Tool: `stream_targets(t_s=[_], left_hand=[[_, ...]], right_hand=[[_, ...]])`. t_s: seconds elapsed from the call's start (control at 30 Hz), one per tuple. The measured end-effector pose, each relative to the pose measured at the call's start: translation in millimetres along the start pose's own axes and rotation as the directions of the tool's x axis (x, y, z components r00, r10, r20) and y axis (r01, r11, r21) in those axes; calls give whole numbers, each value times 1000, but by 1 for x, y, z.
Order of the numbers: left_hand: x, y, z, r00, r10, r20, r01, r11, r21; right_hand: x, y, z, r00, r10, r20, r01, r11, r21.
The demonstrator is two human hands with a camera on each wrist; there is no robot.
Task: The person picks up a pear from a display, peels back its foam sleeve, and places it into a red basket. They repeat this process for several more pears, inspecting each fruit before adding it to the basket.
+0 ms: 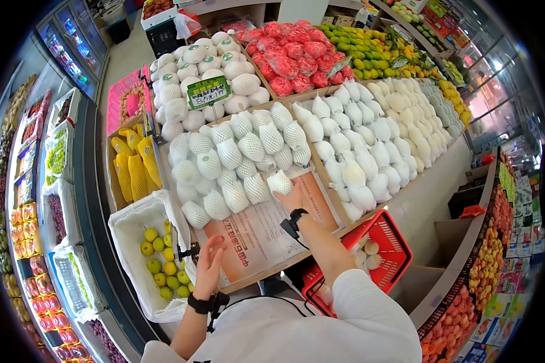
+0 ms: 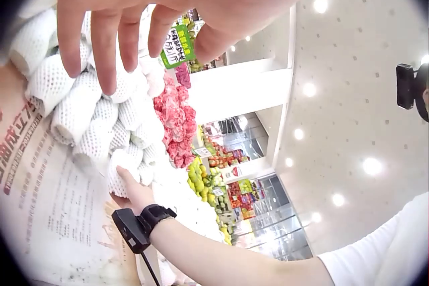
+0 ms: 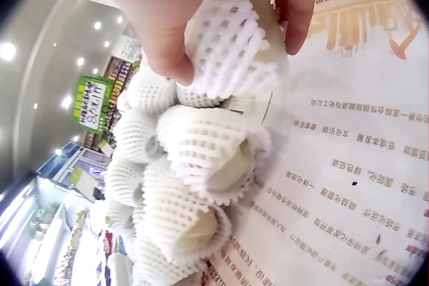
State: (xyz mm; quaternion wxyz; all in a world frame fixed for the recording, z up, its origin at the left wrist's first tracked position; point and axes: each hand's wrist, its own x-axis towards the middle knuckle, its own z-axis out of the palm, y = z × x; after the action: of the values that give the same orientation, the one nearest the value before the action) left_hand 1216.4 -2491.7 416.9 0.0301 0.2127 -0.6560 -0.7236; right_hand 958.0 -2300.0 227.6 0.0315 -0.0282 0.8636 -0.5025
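My right hand (image 1: 292,198) grips a pale fruit (image 3: 231,44) in a white foam net, thumb on one side and fingers on the other in the right wrist view. It is at the front edge of a pile of similar netted fruit (image 1: 239,151), beside the printed paper (image 1: 266,236) that lines the display. My left hand (image 1: 209,266) is held over the paper's near left corner with nothing in it. Its fingers hang loosely apart in the left wrist view, where the right hand (image 2: 134,192) with its fruit shows below them.
A red basket (image 1: 399,251) with several pale fruits (image 1: 369,257) is at my right. On the left stands a lined crate (image 1: 124,233) of yellow-green fruit. A green price sign (image 1: 209,92) rises behind the pile. More white-wrapped fruit (image 1: 357,145) lies beyond a divider to the right.
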Motion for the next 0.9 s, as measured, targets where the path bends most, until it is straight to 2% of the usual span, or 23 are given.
stream_targets(t_s=[0.1,0.23,0.33,0.4,0.47,0.5,0.53,0.6,0.63,0.67,0.7,0.73,0.8,0.87,0.9], left_hand=[[-11,-1,-12,1000,-16,-26,18,998,67],[-20,-2,-12,999,-39,-20,40,998,45],[-22,-5,-8,1000,-22,22,22,1000,3],[-20,-4,-3,998,-19,66,17,999,30],[-18,1,3,990,-28,140,19,998,64],[-16,4,7,990,-18,139,7,997,75],[-14,6,14,990,-8,139,-4,996,84],[-12,15,30,981,24,193,-40,996,80],[-11,19,39,973,31,228,-51,995,86],[-12,24,49,965,37,261,-64,994,92],[-13,29,59,953,34,301,-70,991,110],[-14,29,69,943,28,331,-69,991,112],[-19,27,89,913,3,408,-65,988,137],[-26,25,108,887,-26,462,-71,979,193],[-31,22,117,856,-27,516,-98,972,215]], right_hand=[[7,-4,19,998,-4,-70,-1,998,-62],[9,3,37,990,9,-142,-27,992,-123],[16,7,35,992,55,-109,-71,986,-153],[20,3,21,996,55,67,-38,972,-230],[19,-9,0,996,6,91,17,969,-248],[18,-12,-9,995,51,88,-35,985,-167],[15,-10,-14,998,62,23,-59,991,-116],[-7,-47,-69,995,91,38,-93,993,67],[-25,-70,-104,993,114,8,-114,992,60],[-45,-93,-137,963,259,69,-263,867,424],[-59,-98,-162,921,352,169,-359,595,719],[-66,-66,-173,945,324,47,-206,478,854],[-91,-37,-227,915,399,-60,-82,329,941],[-112,7,-277,851,482,-209,-28,438,898],[-121,40,-296,808,503,-307,-62,591,804]])
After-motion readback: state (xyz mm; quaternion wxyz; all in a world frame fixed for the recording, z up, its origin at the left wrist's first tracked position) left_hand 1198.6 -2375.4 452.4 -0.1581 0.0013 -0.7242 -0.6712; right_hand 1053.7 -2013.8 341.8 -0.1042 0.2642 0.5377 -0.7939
